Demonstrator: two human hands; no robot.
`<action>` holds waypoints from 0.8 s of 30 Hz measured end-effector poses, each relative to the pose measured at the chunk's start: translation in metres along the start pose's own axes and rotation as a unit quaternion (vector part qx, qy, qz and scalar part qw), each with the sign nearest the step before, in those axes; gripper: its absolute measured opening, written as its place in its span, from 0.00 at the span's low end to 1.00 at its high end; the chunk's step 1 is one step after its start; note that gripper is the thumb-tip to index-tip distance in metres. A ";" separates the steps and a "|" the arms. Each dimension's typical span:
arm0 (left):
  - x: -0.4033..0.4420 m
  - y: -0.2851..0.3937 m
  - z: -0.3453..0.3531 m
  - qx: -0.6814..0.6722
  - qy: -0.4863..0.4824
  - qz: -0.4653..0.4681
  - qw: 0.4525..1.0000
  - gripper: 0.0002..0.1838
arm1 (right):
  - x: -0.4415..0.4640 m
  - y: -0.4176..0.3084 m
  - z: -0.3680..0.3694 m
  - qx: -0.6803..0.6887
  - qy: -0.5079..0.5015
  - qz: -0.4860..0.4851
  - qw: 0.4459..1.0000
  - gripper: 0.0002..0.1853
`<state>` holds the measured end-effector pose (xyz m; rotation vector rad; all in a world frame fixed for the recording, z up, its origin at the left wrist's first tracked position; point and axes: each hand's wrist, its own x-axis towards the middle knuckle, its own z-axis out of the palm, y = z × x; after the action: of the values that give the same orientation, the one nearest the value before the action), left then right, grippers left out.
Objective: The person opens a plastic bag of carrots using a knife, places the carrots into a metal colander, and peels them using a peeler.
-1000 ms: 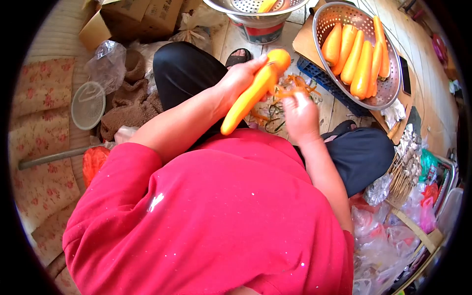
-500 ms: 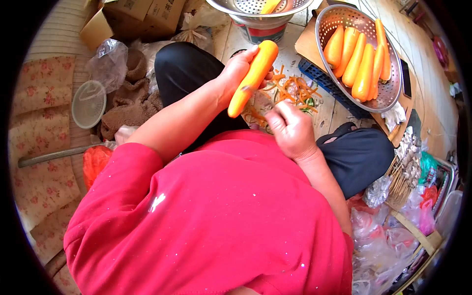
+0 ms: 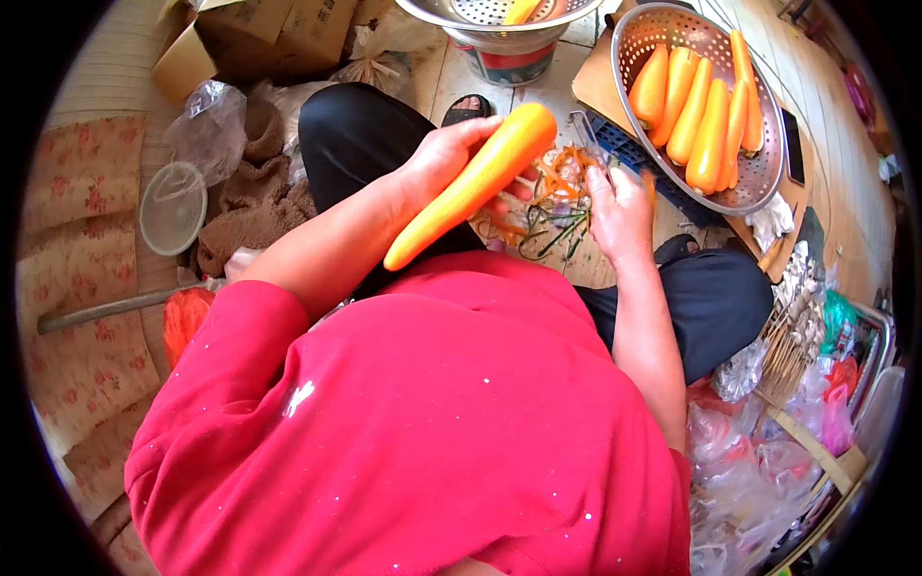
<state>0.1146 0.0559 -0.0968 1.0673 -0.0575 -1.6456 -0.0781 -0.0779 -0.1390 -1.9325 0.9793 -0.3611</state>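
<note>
One carrot (image 3: 473, 190) gripped in your left hand (image 3: 437, 165), probably stiff, slick, best held thick-end; right hand (image 3: 622, 211) clutches a peeler (image 3: 586, 131), I think.

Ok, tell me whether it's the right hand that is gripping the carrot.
No, the left hand grips the carrot, while the right hand is off to one side, apart from it.

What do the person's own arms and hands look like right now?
The left hand and right hand are bare, with no glove or watch showing. The forearms are uncovered; the bright red cloth left sleeve and matching right sleeve end near the elbows. I see no markings on either sleeve.
</note>
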 end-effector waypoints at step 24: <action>0.014 0.005 0.000 0.009 0.028 0.012 0.999 0.31 | -0.005 -0.005 0.006 0.000 -0.025 0.000 1.000 0.16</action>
<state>0.1186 0.0425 -0.1028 1.1219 -0.0493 -1.5957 -0.0750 -0.0695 -0.1373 -1.9318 0.9464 -0.3115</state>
